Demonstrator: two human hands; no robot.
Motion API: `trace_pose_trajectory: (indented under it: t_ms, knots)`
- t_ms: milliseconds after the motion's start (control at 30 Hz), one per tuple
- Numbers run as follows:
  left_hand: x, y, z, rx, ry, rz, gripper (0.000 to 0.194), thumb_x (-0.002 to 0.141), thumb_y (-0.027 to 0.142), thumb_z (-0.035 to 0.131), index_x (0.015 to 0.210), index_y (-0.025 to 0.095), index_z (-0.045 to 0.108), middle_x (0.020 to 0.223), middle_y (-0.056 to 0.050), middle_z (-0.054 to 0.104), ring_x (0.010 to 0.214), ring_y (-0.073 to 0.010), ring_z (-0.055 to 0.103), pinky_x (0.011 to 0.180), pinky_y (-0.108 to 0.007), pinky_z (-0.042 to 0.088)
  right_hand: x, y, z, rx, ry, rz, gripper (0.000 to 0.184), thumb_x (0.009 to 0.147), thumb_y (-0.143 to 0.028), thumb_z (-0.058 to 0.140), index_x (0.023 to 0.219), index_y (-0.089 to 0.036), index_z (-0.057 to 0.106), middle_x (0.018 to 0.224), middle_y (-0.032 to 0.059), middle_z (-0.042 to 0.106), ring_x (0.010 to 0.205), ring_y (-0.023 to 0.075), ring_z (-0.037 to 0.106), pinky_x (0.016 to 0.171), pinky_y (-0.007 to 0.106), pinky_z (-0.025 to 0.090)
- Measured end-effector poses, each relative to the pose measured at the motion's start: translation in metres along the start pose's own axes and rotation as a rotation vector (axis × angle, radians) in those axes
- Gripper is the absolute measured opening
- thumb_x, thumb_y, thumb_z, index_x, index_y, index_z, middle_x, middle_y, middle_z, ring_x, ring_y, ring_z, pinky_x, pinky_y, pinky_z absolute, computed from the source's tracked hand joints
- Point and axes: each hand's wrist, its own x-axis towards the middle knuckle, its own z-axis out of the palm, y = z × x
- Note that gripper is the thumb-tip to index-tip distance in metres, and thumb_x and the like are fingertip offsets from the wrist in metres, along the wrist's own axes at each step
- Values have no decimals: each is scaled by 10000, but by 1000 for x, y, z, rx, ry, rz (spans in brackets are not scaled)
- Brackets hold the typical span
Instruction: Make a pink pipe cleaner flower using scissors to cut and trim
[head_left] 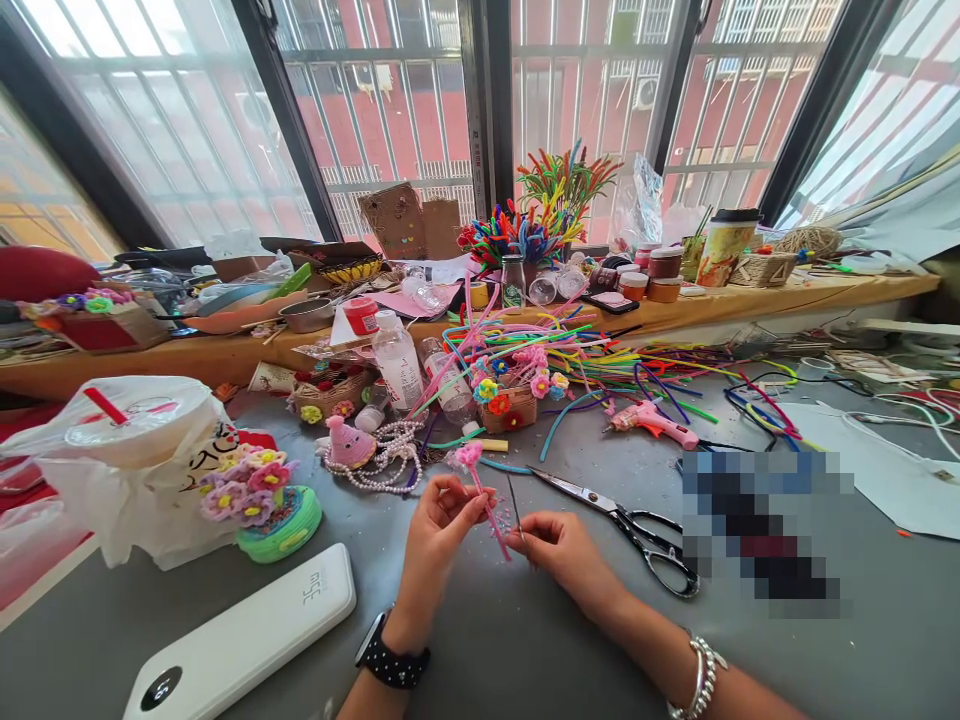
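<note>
My left hand point(442, 520) pinches a pink pipe-cleaner flower point(469, 456) by its stem, the bloom pointing up and away from me. The pink stem slants down toward my right fingers. Between the thumb and fingers of my right hand point(559, 545) is a thin dark stick point(514, 500), its upper end pointing up beside the stem; its exact kind is unclear. Small pink bits lie on the table behind the stem. Large scissors point(600, 505) with black handles lie partly open just beyond my right hand.
A white power bank point(247, 640) and a green-based flower ornament point(277, 525) stand left, by a bagged drink cup point(142, 430). Beyond are pearl strings point(397, 450), bottles point(397, 360), loose pipe cleaners point(570, 350) and a pink glue gun point(652, 422). A pixelated patch hides something at right.
</note>
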Motion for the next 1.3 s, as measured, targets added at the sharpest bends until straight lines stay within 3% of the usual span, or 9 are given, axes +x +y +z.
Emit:
trace_pose_trajectory:
  t_ms: [167,300,467,767,967,1167,1300]
  knots:
    - [0,-1,-1,-59,62,-9,323,622,191,671,877,180,472,655,40,610,624,-106,587,604,-219,472,-1,-4,-5,-68,0,-42,335,660,-443,577,530,-153,471,473,-54,396,474,76,346,461,194,265]
    - [2,-3,-3,-132,106,-37,380,622,213,675,971,184,527,686,34,607,646,-91,564,617,-196,466,-3,-10,-9,-119,-53,-49,377,674,-489,543,518,-162,437,463,-54,391,462,76,329,451,199,255]
    - [2,-4,-4,-89,56,-64,222,626,224,674,835,154,643,706,14,597,659,-88,539,648,-190,465,-4,-9,-4,-97,-100,-38,369,651,-485,568,522,-157,456,486,-48,394,474,81,338,457,206,254]
    - [1,-3,-3,-169,-4,-155,150,599,238,693,710,138,677,715,-25,649,658,-115,570,661,-223,475,-3,-8,-4,-73,-132,-11,375,668,-490,561,538,-143,500,477,-51,397,470,74,337,456,197,254]
    - [4,-2,-8,-298,107,-130,163,551,227,727,680,145,672,656,5,642,601,-77,558,603,-165,457,-3,-13,-20,-284,-125,-122,519,761,-583,361,602,-124,543,474,-47,371,457,77,333,447,197,253]
    - [4,-1,-9,-363,121,-134,178,522,229,747,664,150,677,665,13,649,579,-51,533,556,-129,435,-10,-20,-34,-571,-381,-221,500,712,-612,420,762,-132,552,597,-30,453,532,90,378,463,185,262]
    - [4,-3,-9,-380,73,-115,171,540,235,740,677,151,680,656,19,636,539,-38,501,539,-124,426,-14,-20,-32,-764,-459,-242,479,650,-610,510,715,-140,574,601,-28,474,553,100,408,479,188,262]
